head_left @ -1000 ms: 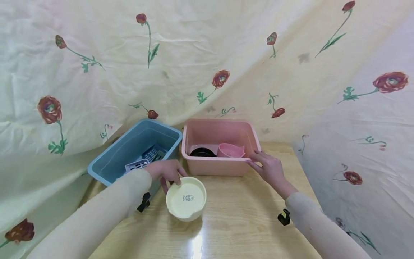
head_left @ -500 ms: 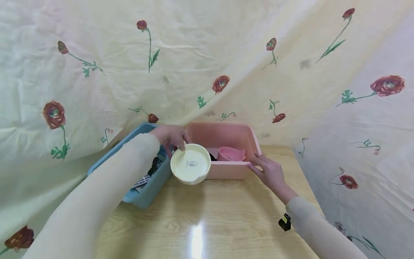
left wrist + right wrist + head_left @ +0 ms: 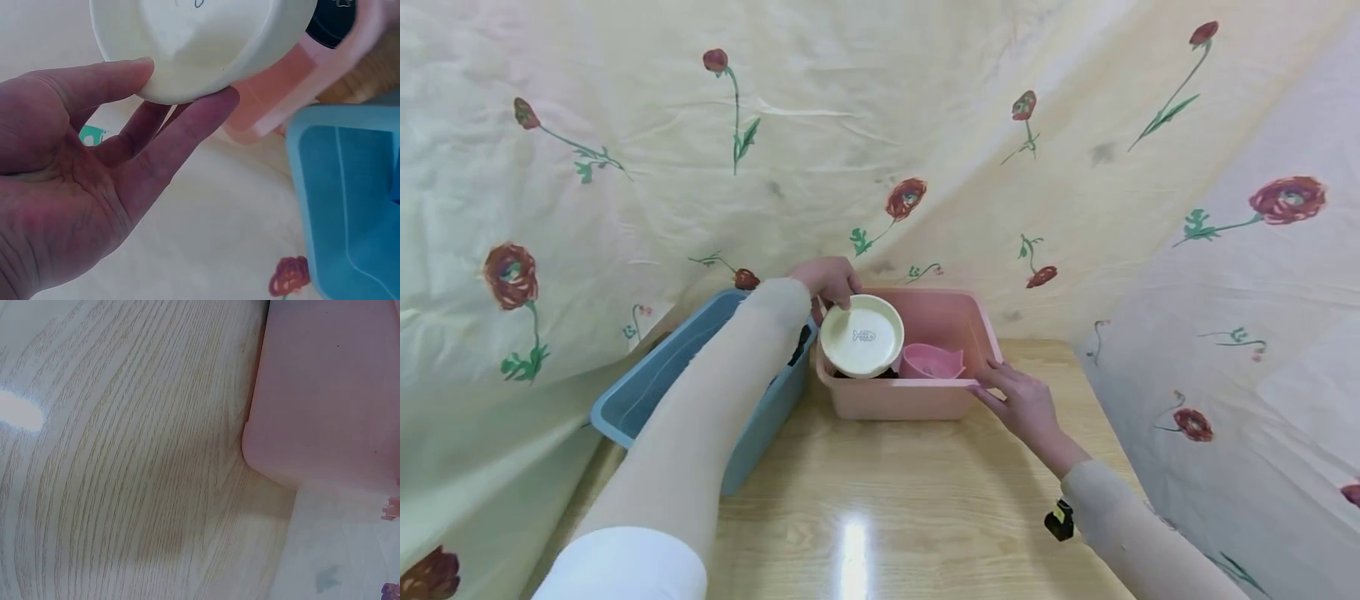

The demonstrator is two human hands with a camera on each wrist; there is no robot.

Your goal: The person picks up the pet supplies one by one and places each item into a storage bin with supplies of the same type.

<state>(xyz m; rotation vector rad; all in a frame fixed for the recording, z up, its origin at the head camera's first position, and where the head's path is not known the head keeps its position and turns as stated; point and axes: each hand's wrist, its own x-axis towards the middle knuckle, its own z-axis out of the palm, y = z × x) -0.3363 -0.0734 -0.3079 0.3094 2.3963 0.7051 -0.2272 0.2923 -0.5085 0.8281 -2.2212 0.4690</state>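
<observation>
My left hand (image 3: 829, 279) pinches the edge of a cream bowl (image 3: 862, 335) with a fish drawing inside, thumb on the inner side and fingers beneath. The bowl is held tilted above the left part of a pink bin (image 3: 904, 402). Inside that bin sit a pink bowl (image 3: 932, 362) with pointed ears and a black item (image 3: 887, 373), mostly hidden behind the cream bowl. My right hand (image 3: 1018, 402) holds the bin's front right rim between thumb and fingers. In the right wrist view the hand is not seen, only the bin's side (image 3: 331, 394).
A blue bin (image 3: 767, 417) stands left of the pink one, angled, its inside partly hidden by my left sleeve (image 3: 700, 417). Both are on a wooden table (image 3: 895, 500). A flowered cloth (image 3: 820, 167) hangs behind and at the sides.
My left hand has carried the cream bowl from over the table in front, up and away from me, to above the pink bin. The right hand has stayed on the rim.
</observation>
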